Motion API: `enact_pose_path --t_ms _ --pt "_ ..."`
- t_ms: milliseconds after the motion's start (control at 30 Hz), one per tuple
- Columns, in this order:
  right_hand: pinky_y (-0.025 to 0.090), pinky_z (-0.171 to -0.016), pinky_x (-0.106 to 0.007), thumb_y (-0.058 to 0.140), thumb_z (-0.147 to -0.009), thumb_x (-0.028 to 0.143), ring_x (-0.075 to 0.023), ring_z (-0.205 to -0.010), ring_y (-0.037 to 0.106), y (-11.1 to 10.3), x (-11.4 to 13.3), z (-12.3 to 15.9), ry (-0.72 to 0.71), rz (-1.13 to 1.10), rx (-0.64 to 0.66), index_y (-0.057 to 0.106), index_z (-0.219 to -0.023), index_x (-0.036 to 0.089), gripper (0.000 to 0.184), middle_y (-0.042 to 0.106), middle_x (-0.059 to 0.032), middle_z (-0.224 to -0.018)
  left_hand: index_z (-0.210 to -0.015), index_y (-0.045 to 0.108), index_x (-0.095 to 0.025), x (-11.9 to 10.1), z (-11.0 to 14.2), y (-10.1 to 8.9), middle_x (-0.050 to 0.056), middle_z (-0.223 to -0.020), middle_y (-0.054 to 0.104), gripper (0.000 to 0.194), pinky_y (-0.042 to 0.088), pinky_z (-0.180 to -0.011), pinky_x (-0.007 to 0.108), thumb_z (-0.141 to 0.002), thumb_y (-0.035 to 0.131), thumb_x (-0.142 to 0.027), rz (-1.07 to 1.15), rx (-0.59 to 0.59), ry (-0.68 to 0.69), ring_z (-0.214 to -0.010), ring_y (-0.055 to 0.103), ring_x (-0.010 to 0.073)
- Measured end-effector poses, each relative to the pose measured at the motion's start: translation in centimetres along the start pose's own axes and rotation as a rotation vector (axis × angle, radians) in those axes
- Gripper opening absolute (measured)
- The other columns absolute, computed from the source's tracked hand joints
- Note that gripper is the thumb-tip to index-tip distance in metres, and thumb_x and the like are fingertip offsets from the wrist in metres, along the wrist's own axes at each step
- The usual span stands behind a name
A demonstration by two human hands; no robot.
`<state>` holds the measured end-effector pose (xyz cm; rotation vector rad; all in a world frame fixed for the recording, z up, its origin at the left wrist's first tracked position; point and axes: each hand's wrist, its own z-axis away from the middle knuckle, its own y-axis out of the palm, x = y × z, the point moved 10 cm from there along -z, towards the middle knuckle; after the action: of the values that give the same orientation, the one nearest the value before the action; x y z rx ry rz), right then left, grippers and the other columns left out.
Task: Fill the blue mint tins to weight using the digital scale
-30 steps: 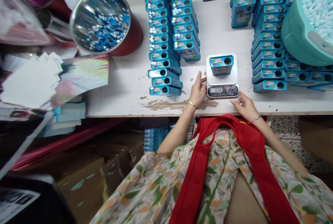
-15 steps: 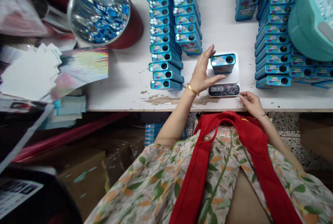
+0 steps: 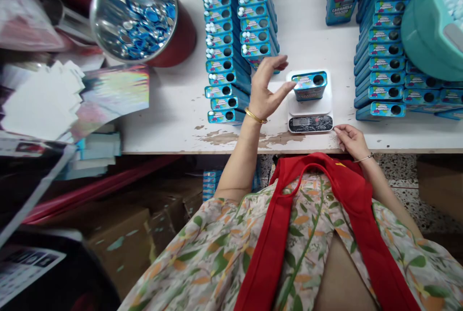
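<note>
A blue candy tin (image 3: 309, 87) with a round hole in its top stands upright on a white digital kitchen scale (image 3: 293, 107). The scale's display is lit, its digits too blurred to read surely. My left hand (image 3: 265, 88) is raised just left of the tin, thumb and fingers apart and nothing visible between them. The thumb tip points at the tin's left edge; I cannot tell if they touch. By the scale's lower right corner rests my right hand (image 3: 352, 141), its fingertips pressed together; what they pinch, if anything, is hidden.
Rows of tins (image 3: 223, 65) with white candies on some tops stand at the left. More tins (image 3: 385, 79) fill the right side, beside a turquoise tub (image 3: 421, 43) of white candies. A metal container (image 3: 96, 17) of blue lids stands far left.
My left hand rose from the scale's left edge to beside the tin, then drew back a little to the left. My right fingers closed together near the scale's corner. The display reading changed.
</note>
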<state>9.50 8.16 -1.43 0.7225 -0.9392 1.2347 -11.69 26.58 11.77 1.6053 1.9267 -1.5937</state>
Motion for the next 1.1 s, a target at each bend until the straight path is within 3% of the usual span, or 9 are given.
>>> enact_pose_path --t_ms 200,467,633,767,833,900,1100 --pt "0.026 -0.034 -0.021 0.075 -0.068 0.065 -0.006 -0.035 0.039 -0.2 -0.2 -0.2 -0.002 -0.009 0.001 0.061 -0.095 0.014 0.06 0.05 0.0055 -0.053 -0.124 0.052 -0.025 -0.5 0.2 -1.7 0.006 -0.113 0.062 0.053 0.054 -0.098 0.043 -0.091 0.046 -0.067 0.018 -0.05 0.031 -0.108 0.063 0.0207" --pt "0.027 -0.033 -0.019 0.074 -0.07 0.066 -0.0054 -0.034 0.039 -0.2 -0.3 -0.4 -0.013 -0.003 0.02 0.061 -0.095 0.015 0.058 0.051 0.0061 -0.053 -0.124 0.054 -0.029 -0.2 0.1 -0.6 0.01 -0.114 0.063 0.056 0.053 -0.097 0.047 -0.09 0.041 -0.072 -0.011 0.009 0.0 -0.112 0.062 0.026" --pt "0.029 -0.035 -0.019 0.073 -0.073 0.062 -0.0055 -0.036 0.039 -0.1 -0.2 -0.3 -0.038 -0.001 0.032 0.061 -0.098 0.014 0.055 0.051 0.0056 -0.055 -0.135 0.045 -0.029 -1.3 -0.2 0.9 0.011 -0.121 0.061 0.06 0.049 -0.099 0.045 -0.091 0.042 -0.069 -0.085 0.117 0.032 -0.115 0.06 0.0262" --pt "0.031 -0.039 -0.019 0.07 -0.079 0.055 -0.0063 -0.042 0.042 0.2 -0.2 0.5 -0.059 0.022 0.11 0.061 -0.108 0.013 0.052 0.051 0.0052 -0.059 -0.135 0.046 -0.023 -3.5 -1.0 3.9 0.011 -0.113 0.063 0.057 0.048 -0.095 0.043 -0.091 0.053 -0.057 -0.209 0.332 0.165 -0.108 0.059 0.0269" --pt "0.034 -0.042 -0.019 0.068 -0.081 0.054 -0.007 -0.046 0.044 0.6 -0.8 0.9 -0.036 -0.004 0.17 0.06 -0.112 0.013 0.052 0.051 0.0043 -0.062 -0.129 0.052 -0.018 -4.0 -2.4 5.2 0.011 -0.107 0.064 0.046 0.048 -0.091 0.041 -0.091 0.054 -0.045 -0.283 0.379 0.203 -0.101 0.06 0.0263" --pt "0.037 -0.044 -0.02 0.066 -0.082 0.055 -0.0076 -0.049 0.046 0.8 -1.5 0.9 -0.026 -0.051 0.203 0.058 -0.115 0.013 0.053 0.053 0.0033 -0.066 -0.125 0.055 -0.015 -4.1 -5.1 6.3 0.011 -0.107 0.063 0.041 0.047 -0.09 0.039 -0.09 0.056 -0.036 -0.345 0.348 0.206 -0.1 0.059 0.0262" --pt "0.036 -0.042 -0.02 0.061 -0.084 0.059 -0.0082 -0.05 0.051 0.7 -2.6 0.5 -0.032 -0.1 0.124 0.056 -0.111 0.015 0.052 0.055 0.0013 -0.074 -0.125 0.056 -0.015 -1.3 -15.9 12.6 0.013 -0.119 0.061 0.043 0.044 -0.095 0.039 -0.085 0.061 -0.028 -0.41 0.274 0.107 -0.11 0.057 0.0281"
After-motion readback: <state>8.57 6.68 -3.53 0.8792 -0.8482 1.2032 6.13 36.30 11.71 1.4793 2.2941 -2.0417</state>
